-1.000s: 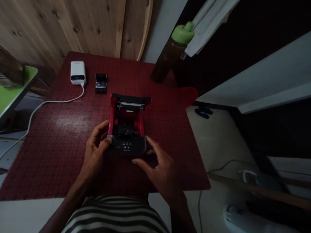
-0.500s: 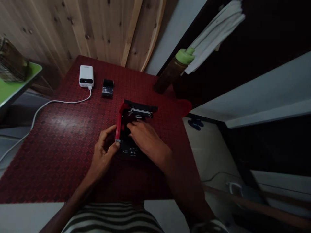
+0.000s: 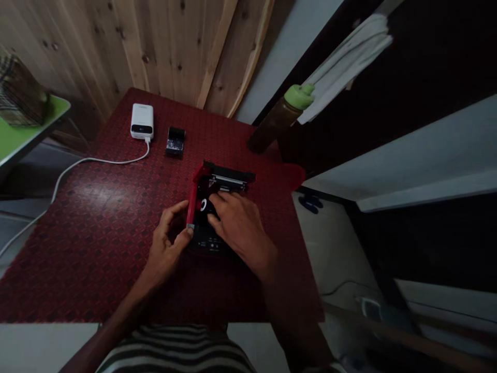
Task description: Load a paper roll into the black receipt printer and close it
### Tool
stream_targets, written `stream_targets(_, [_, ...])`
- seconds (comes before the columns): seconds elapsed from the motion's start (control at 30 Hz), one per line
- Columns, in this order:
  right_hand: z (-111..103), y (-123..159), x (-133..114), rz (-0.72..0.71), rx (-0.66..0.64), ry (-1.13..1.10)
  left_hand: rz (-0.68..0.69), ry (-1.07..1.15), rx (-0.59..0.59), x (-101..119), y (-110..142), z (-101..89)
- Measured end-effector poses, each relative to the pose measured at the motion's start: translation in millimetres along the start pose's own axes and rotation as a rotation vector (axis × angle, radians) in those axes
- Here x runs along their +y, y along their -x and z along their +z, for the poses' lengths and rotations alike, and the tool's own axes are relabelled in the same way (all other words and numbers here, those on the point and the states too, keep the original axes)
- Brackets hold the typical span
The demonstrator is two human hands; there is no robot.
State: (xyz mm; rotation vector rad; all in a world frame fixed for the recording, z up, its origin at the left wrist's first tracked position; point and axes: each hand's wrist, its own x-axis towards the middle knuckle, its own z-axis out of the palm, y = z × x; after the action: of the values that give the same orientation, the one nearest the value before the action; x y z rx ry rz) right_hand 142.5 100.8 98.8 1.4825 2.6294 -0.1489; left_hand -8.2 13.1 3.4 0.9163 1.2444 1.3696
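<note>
A red and black printer-like device (image 3: 191, 210) sits on the table with its lid (image 3: 229, 173) raised at the far side. My left hand (image 3: 167, 241) grips its near left corner, thumb on the top and fingers along the red side wall. Inside the open compartment my right hand (image 3: 238, 225) has its thumb and fingers around a dark roll with a white ring on its end (image 3: 204, 205). Most of that roll is hidden by the hand. Buttons or markings show on the device's near panel (image 3: 210, 244).
On the red patterned table (image 3: 97, 243), a white power bank (image 3: 142, 120) with a white cable (image 3: 104, 161) lies at the back left. Beside it is a small black roll (image 3: 176, 141), partly unrolled. A brown bottle with a green cap (image 3: 274, 124) stands at the back right.
The white-ringed end of the roll now shows in the compartment, beside my right fingers. My right hand has shifted slightly to the right; my left hand stays on the corner.
</note>
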Motion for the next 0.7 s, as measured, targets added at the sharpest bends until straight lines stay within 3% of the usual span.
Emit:
stream_targets(0.13, [-2.5,7.4,-5.0,0.015,0.064,-0.030,0.027,-0.054,0.008,1.9,-1.1,0.2])
stream_targets(0.23, [-3.1,24.8,0.4,0.017,0.232,-0.120,0.028,-0.061,0.005,4.8,-1.5,0.5])
stream_targets(0.4, [-0.6,54.0,50.7,0.063,0.566,-0.620,-0.020,-0.052,0.002,6.5,-1.0,-0.1])
stream_targets(0.57, [47.1,24.9,115.9,0.352,0.765,-0.898,0.000,-0.081,0.044,2.5,-2.8,-2.1])
stream_targets(0.7, [96.6,-9.4,129.6,0.412,0.716,-0.922,0.004,-0.125,0.058,2.8,-3.0,-4.6])
